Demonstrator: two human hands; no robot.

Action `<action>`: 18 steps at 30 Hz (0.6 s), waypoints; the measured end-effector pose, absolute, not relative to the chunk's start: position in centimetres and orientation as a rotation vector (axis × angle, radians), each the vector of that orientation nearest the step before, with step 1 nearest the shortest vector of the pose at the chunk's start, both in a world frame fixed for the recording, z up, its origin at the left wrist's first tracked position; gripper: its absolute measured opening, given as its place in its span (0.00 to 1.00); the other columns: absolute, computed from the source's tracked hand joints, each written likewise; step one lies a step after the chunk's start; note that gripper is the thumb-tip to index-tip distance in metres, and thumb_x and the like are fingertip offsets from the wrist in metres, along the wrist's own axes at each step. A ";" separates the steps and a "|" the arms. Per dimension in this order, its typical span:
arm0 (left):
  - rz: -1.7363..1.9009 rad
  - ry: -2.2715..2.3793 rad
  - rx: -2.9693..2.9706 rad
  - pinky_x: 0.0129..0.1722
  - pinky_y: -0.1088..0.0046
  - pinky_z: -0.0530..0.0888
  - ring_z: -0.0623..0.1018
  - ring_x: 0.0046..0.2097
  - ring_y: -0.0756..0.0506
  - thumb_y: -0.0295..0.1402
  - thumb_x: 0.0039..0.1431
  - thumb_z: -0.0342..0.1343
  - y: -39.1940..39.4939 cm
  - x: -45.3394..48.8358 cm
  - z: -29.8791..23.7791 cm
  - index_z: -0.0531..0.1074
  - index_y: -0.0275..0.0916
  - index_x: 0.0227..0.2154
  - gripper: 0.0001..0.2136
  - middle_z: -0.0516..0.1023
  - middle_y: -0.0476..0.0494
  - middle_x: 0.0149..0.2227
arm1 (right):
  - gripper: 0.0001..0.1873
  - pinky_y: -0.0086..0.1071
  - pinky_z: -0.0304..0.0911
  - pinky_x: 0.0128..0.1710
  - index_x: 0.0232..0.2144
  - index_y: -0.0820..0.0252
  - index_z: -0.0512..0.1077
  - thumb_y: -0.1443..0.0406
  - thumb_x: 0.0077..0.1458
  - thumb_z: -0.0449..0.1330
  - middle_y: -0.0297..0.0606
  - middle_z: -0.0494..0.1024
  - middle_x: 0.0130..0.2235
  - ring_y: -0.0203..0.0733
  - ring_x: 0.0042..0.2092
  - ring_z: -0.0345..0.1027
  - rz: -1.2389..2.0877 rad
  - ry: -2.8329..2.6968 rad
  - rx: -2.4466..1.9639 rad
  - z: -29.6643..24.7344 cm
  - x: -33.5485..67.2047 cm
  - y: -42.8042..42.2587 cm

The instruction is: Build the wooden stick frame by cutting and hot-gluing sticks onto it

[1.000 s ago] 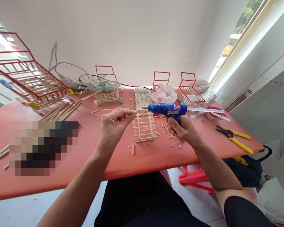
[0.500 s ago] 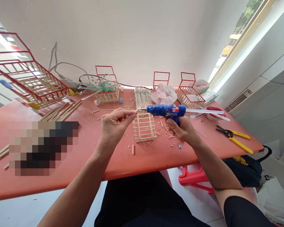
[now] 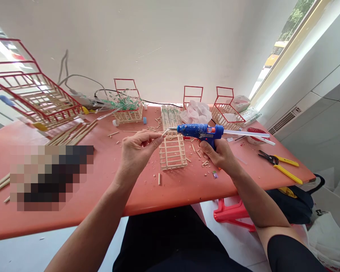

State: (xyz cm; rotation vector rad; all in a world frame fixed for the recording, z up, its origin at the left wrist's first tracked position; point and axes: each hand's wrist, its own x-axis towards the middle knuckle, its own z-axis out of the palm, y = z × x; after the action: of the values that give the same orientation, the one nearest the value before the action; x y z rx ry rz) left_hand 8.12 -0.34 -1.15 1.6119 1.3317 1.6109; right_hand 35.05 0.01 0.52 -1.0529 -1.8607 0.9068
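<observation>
Between thumb and fingers, my left hand (image 3: 138, 149) pinches a short wooden stick (image 3: 165, 132), its free end pointing right. My right hand (image 3: 218, 153) is wrapped round the handle of a blue hot glue gun (image 3: 197, 130). The gun's metal nozzle is at the end of the stick; whether they touch I cannot tell. A long white glue stick (image 3: 246, 133) juts from the gun's back. Below the nozzle, a small wooden stick frame (image 3: 172, 155) with crossbars lies on the table, its far end partly behind the gun.
Red-rimmed stick carts, one large (image 3: 49, 96) at left and smaller ones (image 3: 229, 109) behind, stand on the orange table (image 3: 102, 215). Yellow-handled pliers (image 3: 286, 166) lie at right. Loose sticks (image 3: 70, 134) lie at left, offcuts around the frame. A pink stool (image 3: 232, 213) stands below.
The glue gun has shifted slightly right, its nozzle moving back a little along the stick's end. My left hand has stayed almost still.
</observation>
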 end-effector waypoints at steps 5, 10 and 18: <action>1.598 1.336 1.594 0.35 0.67 0.71 0.78 0.35 0.45 0.41 0.55 0.71 -0.4 8.1 -1.1 0.89 0.46 0.34 0.07 0.86 0.46 0.33 | 0.34 0.33 0.46 0.25 0.28 0.55 0.63 0.34 0.67 0.58 0.30 0.62 0.24 0.34 0.26 0.52 0.813 -1.912 -1.042 0.8 34.9 -0.1; 1.595 1.331 1.570 0.35 0.67 0.72 0.78 0.33 0.45 0.41 0.54 0.71 -0.5 8.3 -1.0 0.89 0.46 0.32 0.07 0.85 0.46 0.31 | 0.34 0.34 0.47 0.26 0.29 0.55 0.65 0.34 0.67 0.57 0.30 0.61 0.24 0.34 0.25 0.52 0.720 -1.923 -1.050 0.9 34.9 -0.2; 1.596 1.297 1.514 0.33 0.68 0.72 0.78 0.32 0.45 0.41 0.52 0.72 -0.5 8.3 -0.8 0.90 0.46 0.32 0.07 0.86 0.46 0.30 | 0.35 0.34 0.51 0.27 0.33 0.55 0.68 0.30 0.64 0.57 0.32 0.63 0.26 0.37 0.27 0.55 0.720 -1.913 -1.089 0.8 34.9 -0.3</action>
State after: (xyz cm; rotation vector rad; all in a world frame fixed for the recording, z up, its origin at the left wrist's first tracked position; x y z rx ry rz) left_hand 8.34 -0.53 -0.80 1.5143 1.2972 1.5957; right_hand 34.94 -0.26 0.81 -1.0889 -1.9135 0.7197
